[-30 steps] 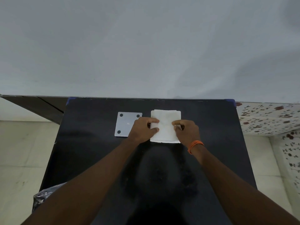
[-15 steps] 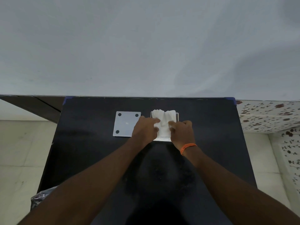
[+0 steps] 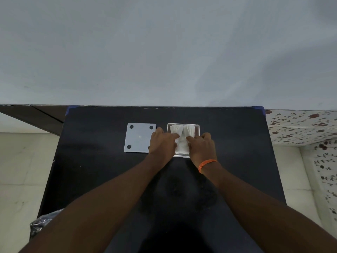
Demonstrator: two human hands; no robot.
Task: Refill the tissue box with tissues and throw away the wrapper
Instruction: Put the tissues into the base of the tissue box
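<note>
A square white tissue box lies open side up on the black table. A stack of white tissues sits in it, folded down along the middle into a V. My left hand and my right hand press on the tissues from both sides, fingertips meeting over the fold. The near half of the box is hidden under my hands. The box's flat white base plate, with round black pads at its corners, lies just left of the box, beside my left hand.
A crumpled dark plastic bag shows at the table's near left edge. A grey wall runs behind the table's far edge. Tiled floor lies left, and flower-patterned tiles stand to the right.
The flat tissue stack has been folded along its middle and pushed down into the box, whose white rim now shows. Both hands moved closer together over the fold.
</note>
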